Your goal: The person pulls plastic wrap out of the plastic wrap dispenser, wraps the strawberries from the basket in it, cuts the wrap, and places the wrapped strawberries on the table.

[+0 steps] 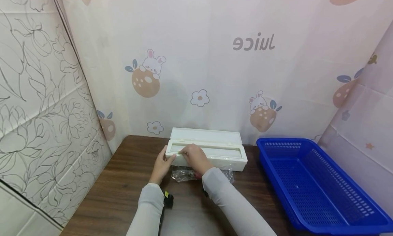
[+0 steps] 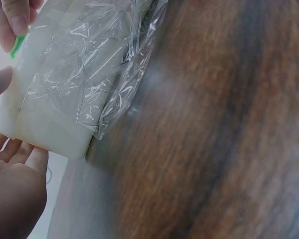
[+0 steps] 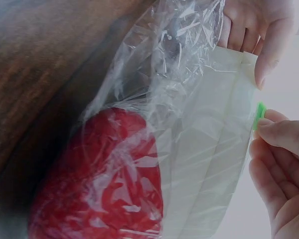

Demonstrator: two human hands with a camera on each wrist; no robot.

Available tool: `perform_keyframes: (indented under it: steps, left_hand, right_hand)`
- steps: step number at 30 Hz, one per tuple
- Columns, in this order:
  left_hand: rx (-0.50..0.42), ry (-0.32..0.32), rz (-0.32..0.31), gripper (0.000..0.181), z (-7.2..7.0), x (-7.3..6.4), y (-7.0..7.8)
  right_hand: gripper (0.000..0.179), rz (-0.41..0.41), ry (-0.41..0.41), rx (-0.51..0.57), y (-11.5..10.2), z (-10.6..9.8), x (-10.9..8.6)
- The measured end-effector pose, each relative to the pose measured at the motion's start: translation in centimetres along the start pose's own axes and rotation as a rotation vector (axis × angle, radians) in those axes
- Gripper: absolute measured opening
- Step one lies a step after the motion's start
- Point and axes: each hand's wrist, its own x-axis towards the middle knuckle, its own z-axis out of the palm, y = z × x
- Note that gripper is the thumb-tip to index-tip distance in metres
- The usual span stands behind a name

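Observation:
A long white box (image 1: 237,165) stands at the back of the table, its white lid (image 1: 205,135) raised behind it. At the box's left end my left hand (image 1: 161,167) holds it, thumb by the top edge and fingers against the end face. My right hand (image 1: 196,158) pinches a small bright green piece (image 3: 259,115) between thumb and fingers, right at the box's top edge. Clear crinkled plastic (image 2: 89,64) lies along the front of the box. A red object (image 3: 114,174) shows through this plastic in the right wrist view; its kind is unclear.
A blue perforated plastic basket (image 1: 276,191) is on the right of the brown wooden table (image 1: 113,184). Printed curtains hang behind the table and at both sides. A black strap device with a yellow mark (image 1: 167,199) is at my left wrist.

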Motion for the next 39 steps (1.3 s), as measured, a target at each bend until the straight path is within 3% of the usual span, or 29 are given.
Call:
perform_keyframes:
  steps: [9, 39]
  left_hand:
    - [-0.005, -0.006, -0.002, 0.076, 0.0, 0.0, 0.1]
    - [-0.004, -0.008, 0.017, 0.076, 0.0, 0.1, -0.4]
  right_hand:
    - [0.012, 0.036, 0.008, 0.027, 0.3, 0.4, 0.9]
    - [0.01, 0.026, -0.033, 0.039, -1.0, 1.0, 2.2]
